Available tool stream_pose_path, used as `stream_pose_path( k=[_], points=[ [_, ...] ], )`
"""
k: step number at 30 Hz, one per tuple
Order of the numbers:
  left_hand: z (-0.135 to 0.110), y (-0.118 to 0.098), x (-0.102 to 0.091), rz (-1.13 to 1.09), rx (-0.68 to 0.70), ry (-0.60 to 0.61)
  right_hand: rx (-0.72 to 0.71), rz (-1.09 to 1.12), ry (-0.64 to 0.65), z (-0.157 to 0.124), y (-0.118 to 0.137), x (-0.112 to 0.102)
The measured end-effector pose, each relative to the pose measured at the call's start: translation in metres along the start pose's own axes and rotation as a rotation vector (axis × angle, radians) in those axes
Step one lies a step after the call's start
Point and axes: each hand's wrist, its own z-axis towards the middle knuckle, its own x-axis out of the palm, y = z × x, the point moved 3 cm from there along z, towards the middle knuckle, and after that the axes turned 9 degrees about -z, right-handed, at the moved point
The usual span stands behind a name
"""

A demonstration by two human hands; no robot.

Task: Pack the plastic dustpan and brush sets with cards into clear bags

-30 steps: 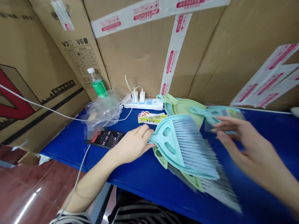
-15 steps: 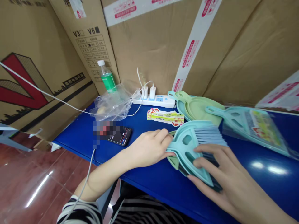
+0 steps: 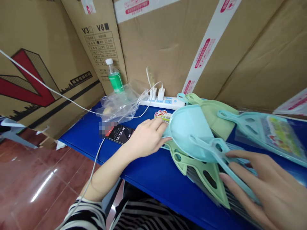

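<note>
Both hands, left (image 3: 146,139), right (image 3: 261,188), on dustpan (image 3: 189,132)

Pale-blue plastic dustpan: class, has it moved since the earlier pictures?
Yes: the pale-blue plastic dustpan has tipped up and shifted toward the white plastic power strip.

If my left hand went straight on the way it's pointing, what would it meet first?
The pale blue dustpan: the fingertips of the left hand appear to be at its rim, though depth is hard to judge.
</note>
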Motion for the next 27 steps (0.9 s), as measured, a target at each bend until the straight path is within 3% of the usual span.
stream_pose_path(
  k=[9, 12, 15, 18, 22, 24, 27],
  points=[
    [0.003, 0.026, -0.009, 0.22, -0.122, -0.077, -0.047, -0.079, 0.136, -0.003, 0.011, 0.009],
    [0.008, 0.036, -0.015, 0.216, -0.135, -0.156, -0.056, -0.126, 0.19, -0.006, 0.014, 0.014],
    [0.024, 0.039, -0.014, 0.144, -0.085, -0.168, -0.039, -0.119, 0.228, -0.006, 0.015, 0.015],
    [0.049, 0.037, -0.004, 0.09, -0.03, -0.093, -0.01, -0.023, 0.238, -0.003, 0.011, 0.011],
    [0.089, 0.032, 0.008, 0.089, -0.025, 0.02, 0.159, 0.084, 0.197, -0.002, -0.021, 0.006],
    [0.106, 0.029, 0.013, 0.111, -0.057, 0.121, 0.307, -0.035, 0.161, -0.006, -0.051, 0.007],
    [0.124, 0.023, 0.02, 0.151, -0.091, 0.233, 0.515, -0.278, 0.279, -0.019, -0.095, 0.013]
  ],
)
